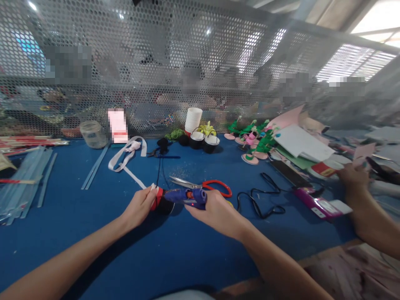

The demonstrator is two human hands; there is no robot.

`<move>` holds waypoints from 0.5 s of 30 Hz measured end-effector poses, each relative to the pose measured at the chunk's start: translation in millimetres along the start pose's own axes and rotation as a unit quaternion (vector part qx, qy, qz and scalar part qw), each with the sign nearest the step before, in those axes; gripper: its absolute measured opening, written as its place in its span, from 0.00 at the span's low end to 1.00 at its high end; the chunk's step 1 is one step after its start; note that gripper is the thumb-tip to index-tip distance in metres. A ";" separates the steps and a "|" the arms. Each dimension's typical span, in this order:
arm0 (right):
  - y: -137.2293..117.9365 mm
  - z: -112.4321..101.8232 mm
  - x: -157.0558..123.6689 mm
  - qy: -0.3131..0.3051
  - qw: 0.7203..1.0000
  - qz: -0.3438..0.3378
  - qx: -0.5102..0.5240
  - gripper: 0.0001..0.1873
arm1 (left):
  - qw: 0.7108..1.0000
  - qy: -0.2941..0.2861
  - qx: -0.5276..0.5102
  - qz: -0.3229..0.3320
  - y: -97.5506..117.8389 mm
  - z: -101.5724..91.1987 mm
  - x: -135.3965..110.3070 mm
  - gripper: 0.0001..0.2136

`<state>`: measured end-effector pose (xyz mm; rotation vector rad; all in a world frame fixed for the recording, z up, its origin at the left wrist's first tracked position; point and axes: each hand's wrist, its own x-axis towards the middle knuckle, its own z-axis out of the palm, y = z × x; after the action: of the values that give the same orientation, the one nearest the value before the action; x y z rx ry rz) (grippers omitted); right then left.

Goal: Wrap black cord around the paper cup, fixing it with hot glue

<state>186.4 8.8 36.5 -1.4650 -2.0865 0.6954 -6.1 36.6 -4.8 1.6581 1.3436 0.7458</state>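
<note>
My left hand is closed round a small black pot with a red band, held just above the blue table. A white ribbon runs from that hand back across the table. My right hand grips a blue glue gun, whose nozzle points left at the pot's red band. Red-handled scissors lie just behind the gun.
A black cord loops to the right. Two black pots, white cups, a clear jar and green foam flowers stand near a perforated metal screen. Another person's hand works at the right among papers. Plastic strips lie left.
</note>
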 end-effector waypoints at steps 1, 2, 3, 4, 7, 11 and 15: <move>0.2 -0.1 0.5 0.001 1.000 -0.002 0.003 0.08 | 1.000 0.000 0.002 0.001 0.2 -0.1 -0.2 0.15; 0.5 -0.1 0.9 0.002 1.000 -0.003 0.005 0.08 | 1.000 0.001 0.004 0.003 0.2 -0.2 -0.4 0.15; 0.8 -0.1 1.1 0.003 1.000 -0.002 0.007 0.08 | 1.000 0.001 0.007 0.005 0.1 -0.3 -0.5 0.15; 1.3 -0.1 1.0 0.001 1.000 0.000 0.008 0.08 | 1.000 0.000 0.010 0.006 -0.3 -0.4 -0.5 0.15; 2.5 -0.1 0.2 -0.011 1.000 0.004 0.008 0.07 | 1.000 -0.005 0.012 0.009 -1.9 -0.6 -0.1 0.15; 3.8 -0.3 1.2 -0.015 0.999 0.017 0.030 0.07 | 1.000 -0.006 0.008 0.006 -3.3 -0.7 0.2 0.15; 3.5 -1.5 2.6 -0.026 0.997 0.043 0.064 0.08 | 1.000 -0.007 0.020 0.007 -3.2 -0.7 -0.7 0.15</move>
<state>189.1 12.5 35.6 -1.4857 -1.9872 0.8922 -8.3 36.3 -7.3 1.7018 1.3461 0.7190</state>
